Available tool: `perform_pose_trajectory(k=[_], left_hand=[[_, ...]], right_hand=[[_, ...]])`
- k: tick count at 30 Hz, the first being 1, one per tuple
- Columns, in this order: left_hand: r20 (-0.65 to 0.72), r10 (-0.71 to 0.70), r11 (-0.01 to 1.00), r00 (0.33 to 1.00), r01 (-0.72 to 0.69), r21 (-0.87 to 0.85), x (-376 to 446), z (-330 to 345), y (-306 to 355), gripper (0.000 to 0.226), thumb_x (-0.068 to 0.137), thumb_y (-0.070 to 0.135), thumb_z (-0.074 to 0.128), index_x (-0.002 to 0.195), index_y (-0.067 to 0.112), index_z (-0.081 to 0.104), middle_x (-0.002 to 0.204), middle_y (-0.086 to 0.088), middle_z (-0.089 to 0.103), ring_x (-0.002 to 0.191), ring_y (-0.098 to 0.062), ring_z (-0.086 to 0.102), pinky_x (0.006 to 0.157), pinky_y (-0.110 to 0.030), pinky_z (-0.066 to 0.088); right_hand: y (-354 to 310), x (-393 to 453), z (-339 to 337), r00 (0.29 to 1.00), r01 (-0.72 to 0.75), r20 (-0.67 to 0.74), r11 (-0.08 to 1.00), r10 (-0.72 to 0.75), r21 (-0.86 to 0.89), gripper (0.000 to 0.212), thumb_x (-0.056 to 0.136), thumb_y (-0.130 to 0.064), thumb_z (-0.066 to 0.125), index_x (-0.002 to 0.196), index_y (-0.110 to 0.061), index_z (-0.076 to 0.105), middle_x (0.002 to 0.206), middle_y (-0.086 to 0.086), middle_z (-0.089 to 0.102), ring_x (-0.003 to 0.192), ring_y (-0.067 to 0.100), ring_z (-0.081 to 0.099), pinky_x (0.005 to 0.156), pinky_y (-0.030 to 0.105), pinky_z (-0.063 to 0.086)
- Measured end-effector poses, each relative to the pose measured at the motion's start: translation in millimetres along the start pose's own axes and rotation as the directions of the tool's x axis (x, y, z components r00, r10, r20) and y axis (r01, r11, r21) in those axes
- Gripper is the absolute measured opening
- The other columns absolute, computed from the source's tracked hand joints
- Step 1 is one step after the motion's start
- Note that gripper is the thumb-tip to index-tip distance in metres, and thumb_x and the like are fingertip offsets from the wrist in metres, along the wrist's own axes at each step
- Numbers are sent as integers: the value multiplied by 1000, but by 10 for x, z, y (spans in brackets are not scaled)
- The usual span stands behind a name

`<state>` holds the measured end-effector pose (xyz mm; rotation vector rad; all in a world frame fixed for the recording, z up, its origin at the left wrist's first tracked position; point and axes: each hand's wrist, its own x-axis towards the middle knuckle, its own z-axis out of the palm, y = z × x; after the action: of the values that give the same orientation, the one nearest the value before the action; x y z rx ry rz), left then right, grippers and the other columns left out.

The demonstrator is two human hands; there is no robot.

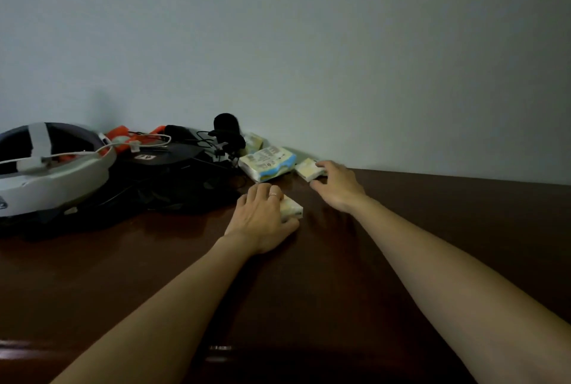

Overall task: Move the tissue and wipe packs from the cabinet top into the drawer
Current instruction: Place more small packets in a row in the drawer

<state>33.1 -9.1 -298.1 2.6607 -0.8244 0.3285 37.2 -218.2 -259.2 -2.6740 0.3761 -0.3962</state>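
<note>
On the dark brown wooden counter [401, 260], the left hand [262, 217] curls its fingers around a small pale tissue pack [292, 207]; the right hand [338, 184] pinches another small yellowish pack [307, 169] by the wall, likely gathering both for the drawer.

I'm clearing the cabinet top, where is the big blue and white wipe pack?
The big blue and white wipe pack lies near the wall, between the black cables and the right hand.

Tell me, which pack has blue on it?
The big wipe pack lying between the black gear and the right hand. The small packs look pale yellow, without blue.
</note>
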Motion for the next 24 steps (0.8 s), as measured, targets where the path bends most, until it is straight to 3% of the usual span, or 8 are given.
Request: perform_pose_trajectory(k=[3, 6, 10, 12, 14, 16, 19, 24], left_hand=[[-2, -51, 996, 999, 51, -73, 241, 65, -105, 67, 91, 51, 52, 146, 16, 37, 144, -8, 43, 137, -26, 37, 119, -44, 27], [-63, -16, 999, 998, 13, -45, 469, 149, -172, 67, 91, 50, 52, 145, 13, 39, 139, -10, 49, 130, -26, 44, 115, -40, 33], [-84, 12, 1000, 996, -12, 4, 688, 254, -222, 74, 92, 55, 47, 151, 14, 33, 138, -13, 48, 129, -30, 42, 109, -42, 34], [-118, 29, 993, 993, -16, 113, 732, 262, -232, 77, 89, 62, 41, 152, 16, 35, 135, -15, 47, 129, -32, 38, 108, -44, 33], [-164, 34, 971, 986, 6, 239, 769, 247, -221, 78, 86, 66, 37, 144, 16, 47, 138, -17, 44, 135, -35, 30, 112, -46, 26], [-120, -3, 978, 993, 28, 208, 814, 235, -203, 78, 87, 65, 38, 142, 11, 50, 150, -21, 33, 146, -38, 16, 121, -48, 16], [44, -110, 994, 993, 109, 30, 843, 184, -168, 80, 88, 64, 44, 144, 6, 43, 148, -17, 39, 139, -33, 35, 115, -45, 33], [80, -109, 989, 991, 100, 113, 644, 20, -32, 74, 86, 67, 45, 131, 9, 54, 130, -15, 59, 120, -30, 53, 95, -41, 45]], right_hand=[[-25, 477, 197, 998, 33, 51, 980, -23, -198, 63, 96, -55, 51, 152, -37, 31, 163, 4, 20, 148, 33, 20, 109, 56, 36], [-22, 854, 382, 996, 19, 86, 945, 9, -328, 69, 94, -63, 46, 154, -36, 28, 163, 3, 16, 148, 34, 18, 110, 60, 35], [21, 1087, 574, 996, 14, 87, 929, 19, -370, 64, 98, -61, 31, 150, -26, 40, 157, 8, 35, 142, 36, 31, 108, 55, 37], [37, 1079, 556, 999, 37, 50, 912, -19, -409, 62, 99, -58, 30, 145, -19, 46, 151, 10, 40, 137, 35, 35, 105, 52, 40], [49, 1000, 492, 997, 75, 52, 893, -58, -443, 62, 99, -59, 31, 143, -18, 47, 148, 11, 41, 134, 34, 36, 104, 52, 42], [51, 848, 414, 994, 104, 79, 884, -76, -457, 63, 97, -61, 32, 141, -19, 48, 146, 10, 41, 133, 35, 36, 102, 54, 42], [59, 520, 320, 991, 124, 99, 881, -88, -457, 62, 94, -64, 35, 137, -21, 50, 144, 8, 42, 133, 34, 36, 100, 54, 43], [46, -45, 164, 993, 113, 91, 886, -81, -450, 61, 90, -66, 38, 131, -23, 53, 138, 7, 43, 130, 33, 35, 98, 52, 43]])
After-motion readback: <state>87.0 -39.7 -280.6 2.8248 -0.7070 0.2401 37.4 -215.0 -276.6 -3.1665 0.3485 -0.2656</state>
